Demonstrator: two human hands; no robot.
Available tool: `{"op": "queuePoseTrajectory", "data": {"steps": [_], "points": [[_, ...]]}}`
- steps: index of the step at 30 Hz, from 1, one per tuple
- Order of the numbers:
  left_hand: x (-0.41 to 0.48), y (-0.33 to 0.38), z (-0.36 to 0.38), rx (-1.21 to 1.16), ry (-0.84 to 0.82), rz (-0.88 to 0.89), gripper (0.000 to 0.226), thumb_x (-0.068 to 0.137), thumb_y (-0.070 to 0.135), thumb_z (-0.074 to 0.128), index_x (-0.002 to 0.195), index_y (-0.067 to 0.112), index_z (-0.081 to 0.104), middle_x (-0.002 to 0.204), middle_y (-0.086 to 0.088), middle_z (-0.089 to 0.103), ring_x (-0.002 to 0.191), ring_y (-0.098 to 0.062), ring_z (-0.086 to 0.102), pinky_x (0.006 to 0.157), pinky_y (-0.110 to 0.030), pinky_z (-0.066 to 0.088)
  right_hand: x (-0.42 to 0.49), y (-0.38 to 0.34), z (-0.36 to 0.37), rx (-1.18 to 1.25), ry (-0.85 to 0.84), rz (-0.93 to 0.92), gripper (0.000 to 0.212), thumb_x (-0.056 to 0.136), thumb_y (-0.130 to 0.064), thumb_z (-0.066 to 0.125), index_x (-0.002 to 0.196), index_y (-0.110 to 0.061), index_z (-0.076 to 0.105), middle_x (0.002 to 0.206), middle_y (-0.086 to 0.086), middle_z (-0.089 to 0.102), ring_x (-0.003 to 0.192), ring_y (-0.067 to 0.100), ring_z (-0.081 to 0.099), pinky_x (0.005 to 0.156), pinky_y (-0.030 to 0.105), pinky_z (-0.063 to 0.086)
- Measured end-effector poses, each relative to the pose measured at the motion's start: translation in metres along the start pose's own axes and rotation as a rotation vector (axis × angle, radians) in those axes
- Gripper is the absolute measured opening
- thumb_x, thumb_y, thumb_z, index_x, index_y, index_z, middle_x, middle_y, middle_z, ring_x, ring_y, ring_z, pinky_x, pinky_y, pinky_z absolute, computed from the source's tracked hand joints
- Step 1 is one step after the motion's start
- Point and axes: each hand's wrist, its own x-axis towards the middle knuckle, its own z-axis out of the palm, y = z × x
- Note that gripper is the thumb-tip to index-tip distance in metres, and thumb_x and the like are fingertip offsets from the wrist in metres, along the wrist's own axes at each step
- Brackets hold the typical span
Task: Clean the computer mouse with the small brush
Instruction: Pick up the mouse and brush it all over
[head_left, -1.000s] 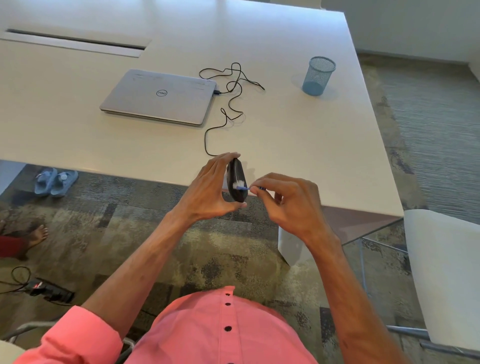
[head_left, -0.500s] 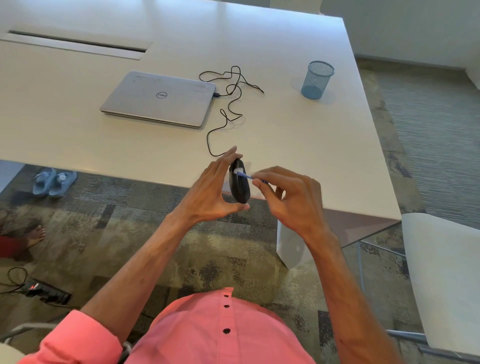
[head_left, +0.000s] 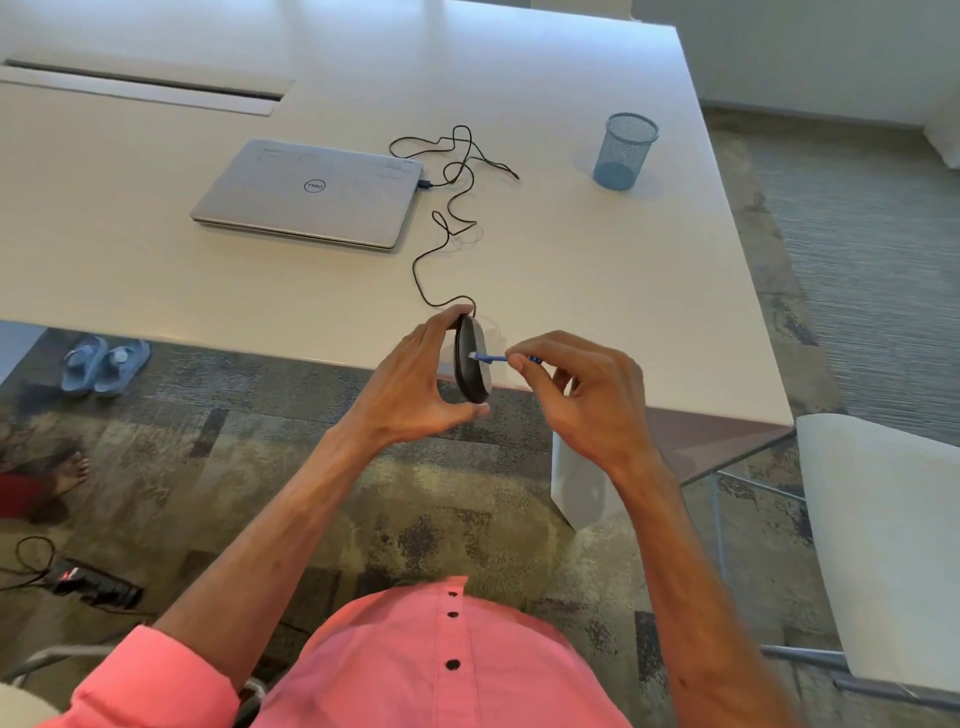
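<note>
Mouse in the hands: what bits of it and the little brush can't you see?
All in the head view:
- The mouse: its left side is covered by the left hand gripping it.
- The brush: the back of its handle is hidden inside the right hand that pinches it.
- Dust on the mouse: too small to tell.
- Whether the bristles touch the mouse: too small to be sure.

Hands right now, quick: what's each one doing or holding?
Left hand: grips the black computer mouse, held on edge.
Right hand: pinches the small blue brush, bristles at the mouse.
</note>
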Motion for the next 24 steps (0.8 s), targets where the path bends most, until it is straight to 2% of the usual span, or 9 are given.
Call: {"op": "queuePoseTrajectory", "data": {"steps": [4,7,10,13,15,17,20,24], "points": [[-0.003,-0.002,0.001,0.01,-0.015,-0.005,0.125,0.076,0.06,0.096,0.175,0.032,0.024,0.174,0.003,0.049,0.152,-0.025,0.058,0.126,-0.045,0.046,-0.009,0.006,0.002,-0.004,-0.117,0.021,0.012,0.105,-0.04,0.075,0.103,-0.039,0.087,0.091,-0.02,0.081,0.062,0.01,0.066,0.06,0.037,0.056],[-0.007,-0.005,0.003,-0.009,-0.03,-0.01,0.125,0.075,0.064,0.095,0.173,0.036,0.023,0.174,0.007,0.05,0.154,-0.022,0.058,0.124,-0.04,0.047,-0.009,0.013,0.0,0.044,-0.104,0.059,0.014,0.104,-0.04,0.075,0.098,-0.036,0.087,0.088,-0.024,0.079,0.063,0.01,0.065,0.059,0.029,0.049],[-0.011,-0.008,0.004,-0.066,-0.045,-0.015,0.124,0.074,0.062,0.099,0.171,0.041,0.023,0.172,0.013,0.052,0.154,-0.018,0.059,0.121,-0.04,0.053,-0.005,0.017,0.003,0.127,0.026,0.146,0.015,0.106,-0.037,0.075,0.101,-0.032,0.088,0.096,-0.024,0.081,0.062,0.01,0.064,0.061,0.026,0.047],[-0.01,-0.008,0.002,-0.111,-0.062,0.017,0.125,0.074,0.058,0.102,0.17,0.041,0.025,0.175,0.021,0.046,0.16,-0.005,0.051,0.124,-0.038,0.05,-0.001,0.016,0.011,0.211,0.133,0.234,0.014,0.108,-0.034,0.075,0.11,-0.03,0.088,0.103,-0.019,0.082,0.062,0.007,0.06,0.061,0.025,0.044],[-0.009,-0.009,0.002,-0.124,-0.061,0.047,0.126,0.075,0.058,0.103,0.171,0.037,0.026,0.178,0.026,0.04,0.162,0.002,0.045,0.129,-0.03,0.043,0.001,0.014,0.015,0.226,0.121,0.223,0.015,0.109,-0.033,0.074,0.114,-0.029,0.088,0.108,-0.018,0.083,0.062,0.009,0.064,0.06,0.03,0.048],[-0.009,-0.009,0.002,-0.121,-0.052,0.049,0.126,0.074,0.061,0.104,0.171,0.04,0.027,0.177,0.031,0.038,0.161,0.005,0.042,0.132,-0.027,0.037,0.001,0.013,0.017,0.229,0.087,0.191,0.015,0.108,-0.032,0.075,0.115,-0.028,0.088,0.112,-0.018,0.083,0.062,0.015,0.068,0.06,0.035,0.052],[-0.011,-0.01,0.0,-0.108,-0.042,0.024,0.127,0.071,0.07,0.101,0.169,0.052,0.024,0.167,0.044,0.035,0.158,0.011,0.04,0.13,-0.029,0.036,-0.003,0.013,0.017,0.213,0.027,0.153,0.014,0.107,-0.029,0.078,0.115,-0.025,0.089,0.115,-0.016,0.085,0.062,0.012,0.067,0.061,0.027,0.05],[-0.009,-0.014,-0.001,-0.115,-0.042,0.033,0.127,0.071,0.067,0.103,0.171,0.046,0.027,0.172,0.027,0.042,0.159,0.004,0.044,0.133,-0.038,0.039,-0.009,0.013,0.013,0.204,-0.056,0.138,0.012,0.105,-0.027,0.08,0.112,-0.027,0.09,0.108,-0.019,0.085,0.06,0.008,0.059,0.064,0.015,0.04]]}}
